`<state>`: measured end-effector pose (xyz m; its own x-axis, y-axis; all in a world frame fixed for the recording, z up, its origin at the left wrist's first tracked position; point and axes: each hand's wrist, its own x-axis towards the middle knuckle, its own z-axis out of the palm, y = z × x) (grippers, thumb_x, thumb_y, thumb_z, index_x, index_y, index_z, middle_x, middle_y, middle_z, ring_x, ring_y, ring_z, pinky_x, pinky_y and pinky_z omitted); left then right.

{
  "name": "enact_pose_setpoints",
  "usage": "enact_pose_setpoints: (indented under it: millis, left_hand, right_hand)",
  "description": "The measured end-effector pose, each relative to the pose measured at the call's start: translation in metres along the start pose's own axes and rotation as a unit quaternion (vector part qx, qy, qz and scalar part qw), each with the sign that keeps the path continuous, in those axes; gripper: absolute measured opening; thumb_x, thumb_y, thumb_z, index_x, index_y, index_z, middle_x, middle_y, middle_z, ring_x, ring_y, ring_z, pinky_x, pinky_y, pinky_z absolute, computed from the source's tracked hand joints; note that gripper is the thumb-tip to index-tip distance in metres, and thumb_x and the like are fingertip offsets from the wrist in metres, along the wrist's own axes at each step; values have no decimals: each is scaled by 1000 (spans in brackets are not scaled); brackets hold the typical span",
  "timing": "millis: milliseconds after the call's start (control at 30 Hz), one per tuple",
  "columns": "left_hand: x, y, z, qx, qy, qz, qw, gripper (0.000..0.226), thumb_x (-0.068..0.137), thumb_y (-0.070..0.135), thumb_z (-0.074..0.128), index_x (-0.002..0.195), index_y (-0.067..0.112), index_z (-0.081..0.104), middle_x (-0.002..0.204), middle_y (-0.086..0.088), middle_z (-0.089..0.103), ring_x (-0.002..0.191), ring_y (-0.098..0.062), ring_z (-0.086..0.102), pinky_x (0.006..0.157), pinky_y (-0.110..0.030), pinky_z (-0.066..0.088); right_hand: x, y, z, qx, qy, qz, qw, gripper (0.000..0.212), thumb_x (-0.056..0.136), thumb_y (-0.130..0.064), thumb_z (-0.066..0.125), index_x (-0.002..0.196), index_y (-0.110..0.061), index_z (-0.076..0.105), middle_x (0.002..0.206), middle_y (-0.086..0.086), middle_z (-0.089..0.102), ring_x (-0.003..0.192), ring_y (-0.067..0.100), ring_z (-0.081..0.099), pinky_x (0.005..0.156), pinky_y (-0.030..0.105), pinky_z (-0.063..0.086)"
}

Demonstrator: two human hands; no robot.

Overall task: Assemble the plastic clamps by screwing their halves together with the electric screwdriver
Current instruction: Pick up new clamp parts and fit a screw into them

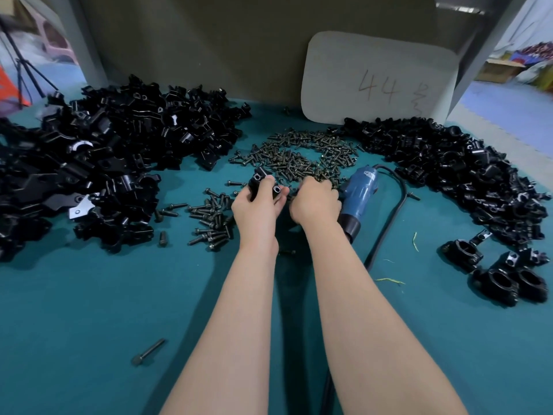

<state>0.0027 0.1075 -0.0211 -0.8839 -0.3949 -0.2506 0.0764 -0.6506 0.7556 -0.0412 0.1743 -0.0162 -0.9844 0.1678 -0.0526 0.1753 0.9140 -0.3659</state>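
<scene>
At a green table (89,295), the left hand (257,208) grips a black clamp (259,180) near centre. The right hand (315,203) curls into the screw pile (299,151), its hold unclear. The blue electric screwdriver (360,190) lies just right.

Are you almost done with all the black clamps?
No. A few finished clamps sit at the right. The left hand holds a clamp piece while the right hand reaches into the screw pile. The electric screwdriver lies unused, and two heaps of halves wait.

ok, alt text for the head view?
Left hand grips a black clamp; right hand reaches into a pile of screws on a teal table. A blue electric screwdriver lies beside it, with heaps of clamp parts at both sides.
</scene>
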Motion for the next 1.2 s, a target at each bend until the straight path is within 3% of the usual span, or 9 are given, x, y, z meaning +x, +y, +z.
enact_pose_setpoints:
  millis: [233, 367, 467, 567, 633, 733, 967, 1100, 1200]
  left_hand:
    - [3, -7, -1, 88, -6, 44, 995, 11, 95, 15, 58, 84, 14, 58, 87, -5, 65, 79, -18, 69, 65, -16, 53]
    - [5, -10, -3, 200, -2, 98, 975, 16, 94, 20, 59, 78, 17, 57, 70, 6, 65, 80, -22, 71, 78, -36, 56]
    - [2, -10, -2, 261, -15, 125, 957, 16, 93, 24, 60, 77, 21, 58, 72, 7, 67, 79, -22, 72, 82, -42, 57]
    - [0, -11, -2, 332, -8, 154, 931, 18, 91, 29, 60, 84, 13, 63, 80, -4, 70, 80, -25, 69, 78, -39, 56]
    - [-1, -12, -2, 359, -11, 163, 919, 21, 91, 32, 60, 90, 10, 63, 83, -6, 71, 80, -24, 67, 72, -34, 53]
    - [-2, -14, -2, 392, -20, 172, 904, 22, 93, 34, 58, 97, 13, 62, 88, -3, 70, 78, -21, 64, 64, -29, 46]
    - [0, -18, -2, 430, -36, 181, 884, 25, 95, 38, 53, 98, 13, 58, 88, 1, 68, 69, -4, 57, 49, -9, 37]
    - [-1, -18, -2, 418, -33, 175, 891, 22, 94, 37, 55, 98, 16, 60, 88, 1, 69, 72, -12, 60, 54, -18, 38]
    - [-2, -17, -2, 417, -33, 173, 892, 21, 94, 37, 56, 95, 16, 60, 86, 1, 70, 73, -14, 62, 57, -22, 39]
  right_hand:
    - [2, 10, -11, 120, 18, -31, 992, 22, 90, -12, 61, 111, -7, 64, 120, 15, 59, 99, 26, 60, 79, 27, 44]
    - [0, 23, -20, 233, 51, -46, 970, 15, 89, -19, 65, 98, -11, 74, 91, 5, 70, 68, 11, 57, 64, 17, 43]
    - [-2, 29, -24, 383, 29, -45, 922, 15, 91, -7, 57, 91, -12, 72, 85, 5, 70, 86, 21, 68, 88, 32, 54]
    - [-5, 28, -28, 468, 14, -84, 879, 23, 93, 4, 49, 98, -11, 66, 83, -1, 65, 73, 8, 67, 84, 26, 56]
    - [-7, 27, -29, 469, 30, -103, 877, 25, 93, 5, 49, 103, -12, 63, 82, -2, 62, 63, 4, 64, 77, 22, 56]
    - [-9, 28, -27, 446, 45, -68, 891, 22, 94, -1, 49, 106, -12, 65, 77, -7, 63, 71, 7, 70, 83, 25, 55]
    - [-8, 29, -29, 423, 32, -38, 905, 25, 95, -3, 50, 82, -21, 63, 77, -3, 63, 80, 14, 69, 85, 33, 56]
    - [-9, 32, -32, 403, 91, -78, 907, 27, 89, -9, 62, 77, -33, 61, 75, -13, 60, 72, 3, 56, 70, 20, 47]
    - [-11, 30, -35, 450, 74, -83, 886, 22, 89, -8, 63, 77, -27, 64, 72, -8, 61, 66, 4, 58, 74, 23, 53]
